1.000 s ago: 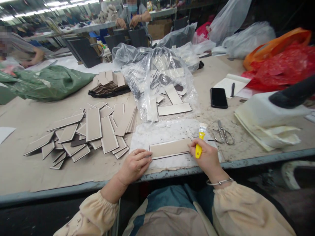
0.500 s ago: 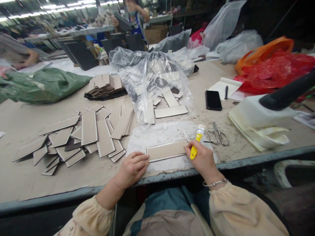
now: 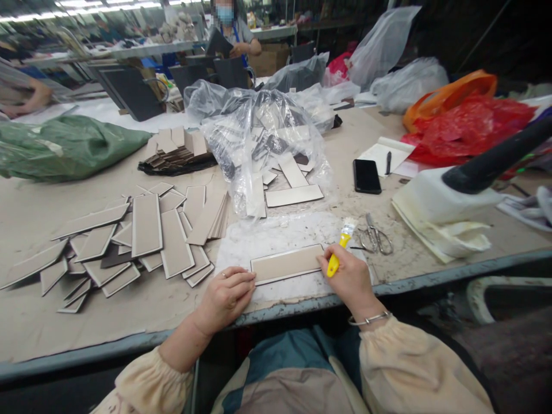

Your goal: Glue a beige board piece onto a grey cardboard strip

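A long beige rectangular panel (image 3: 287, 264) with a pale border and dark edge lies on a whitish sheet (image 3: 235, 241) near the table's front edge. My left hand (image 3: 230, 296) has its fingers together, gripping the panel's left end. A small paintbrush (image 3: 334, 261) with a yellow handle and pale bristles is held in my right hand (image 3: 348, 279), bristles pointing away from me. The fingertips of that hand also touch the panel's right end. Left of the sheet lies a loose pile of similar bordered panels (image 3: 146, 224).
Scissors (image 3: 375, 236), a black phone (image 3: 366, 176) and a white container with a black handle (image 3: 444, 198) are to the right. A clear plastic bag (image 3: 241, 132) of panels lies ahead, beside a stacked bundle (image 3: 176, 146). A green bag (image 3: 73, 146) is far left. Co-workers are across the table.
The camera view has shifted slightly, moving the scene left. Both hands keep their hold on the panel and brush. A co-worker in the background has lowered a raised arm.
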### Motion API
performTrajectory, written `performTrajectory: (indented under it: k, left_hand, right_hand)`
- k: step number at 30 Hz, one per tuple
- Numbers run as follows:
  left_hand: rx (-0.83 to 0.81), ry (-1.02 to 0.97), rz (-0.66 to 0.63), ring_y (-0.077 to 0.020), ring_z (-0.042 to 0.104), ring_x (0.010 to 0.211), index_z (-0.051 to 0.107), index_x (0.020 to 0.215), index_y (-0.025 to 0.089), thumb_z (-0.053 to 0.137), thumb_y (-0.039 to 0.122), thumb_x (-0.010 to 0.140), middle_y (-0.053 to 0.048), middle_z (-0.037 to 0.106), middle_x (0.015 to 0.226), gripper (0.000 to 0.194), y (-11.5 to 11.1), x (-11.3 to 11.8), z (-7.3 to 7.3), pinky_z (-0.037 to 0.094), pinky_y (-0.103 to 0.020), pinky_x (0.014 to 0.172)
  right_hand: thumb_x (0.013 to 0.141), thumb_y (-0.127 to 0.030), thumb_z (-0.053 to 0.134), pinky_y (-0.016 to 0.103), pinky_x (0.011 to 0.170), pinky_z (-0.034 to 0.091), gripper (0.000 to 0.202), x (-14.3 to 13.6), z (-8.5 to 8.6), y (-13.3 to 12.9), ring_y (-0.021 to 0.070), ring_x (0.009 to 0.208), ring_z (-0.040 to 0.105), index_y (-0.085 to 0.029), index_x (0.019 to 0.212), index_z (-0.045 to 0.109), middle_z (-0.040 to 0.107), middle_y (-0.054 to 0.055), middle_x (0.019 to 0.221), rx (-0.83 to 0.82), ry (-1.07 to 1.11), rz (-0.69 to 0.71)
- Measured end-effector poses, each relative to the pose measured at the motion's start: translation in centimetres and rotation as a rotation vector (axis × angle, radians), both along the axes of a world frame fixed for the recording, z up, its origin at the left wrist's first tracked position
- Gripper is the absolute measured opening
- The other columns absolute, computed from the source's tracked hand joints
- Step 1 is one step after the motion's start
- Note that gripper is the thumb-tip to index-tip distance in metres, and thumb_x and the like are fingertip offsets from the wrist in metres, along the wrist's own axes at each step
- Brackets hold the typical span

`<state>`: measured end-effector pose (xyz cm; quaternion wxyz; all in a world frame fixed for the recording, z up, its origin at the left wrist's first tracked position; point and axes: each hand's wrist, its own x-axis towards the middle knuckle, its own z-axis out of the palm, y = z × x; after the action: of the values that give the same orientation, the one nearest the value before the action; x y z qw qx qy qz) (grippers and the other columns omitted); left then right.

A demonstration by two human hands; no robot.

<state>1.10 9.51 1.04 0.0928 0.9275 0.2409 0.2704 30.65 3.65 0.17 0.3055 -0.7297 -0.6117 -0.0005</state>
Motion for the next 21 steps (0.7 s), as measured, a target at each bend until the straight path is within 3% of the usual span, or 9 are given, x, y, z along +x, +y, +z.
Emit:
performTrajectory:
  k: [13,18,21]
  left_hand:
    - [-0.014,0.013,-0.001,-0.0179,0.061,0.094,0.067,0.09,0.018,0.061,0.01,0.083,-0.005,0.071,0.103,0.012,-0.02,-0.29,-0.42,0.053,-0.035,0.089]
    - [-0.029,0.009,-0.008,-0.0184,0.061,0.096,0.066,0.095,0.018,0.06,0.009,0.084,-0.005,0.071,0.104,0.016,-0.02,-0.29,-0.4,0.052,-0.035,0.09]
    - [-0.032,0.018,-0.005,-0.018,0.061,0.096,0.066,0.094,0.018,0.06,0.009,0.084,-0.005,0.071,0.103,0.015,-0.04,-0.19,-0.23,0.052,-0.035,0.091]
  right_hand:
    - [0.084,-0.034,0.063,0.025,0.057,0.035,0.017,0.12,-0.36,-0.04,0.0153,0.064,0.059,-0.022,0.077,0.054,0.061,-0.002,0.07,-0.032,-0.035,-0.014]
    - [0.086,-0.032,0.061,0.027,0.06,0.038,0.014,-0.01,-0.02,-0.23,0.0177,0.067,0.059,-0.021,0.078,0.056,0.061,0.001,0.069,-0.025,-0.157,-0.014]
    - [0.09,-0.028,0.056,0.029,0.064,0.042,0.012,-0.75,0.41,-0.44,0.0202,0.071,0.059,-0.02,0.081,0.058,0.062,0.005,0.071,0.042,-0.186,0.054]
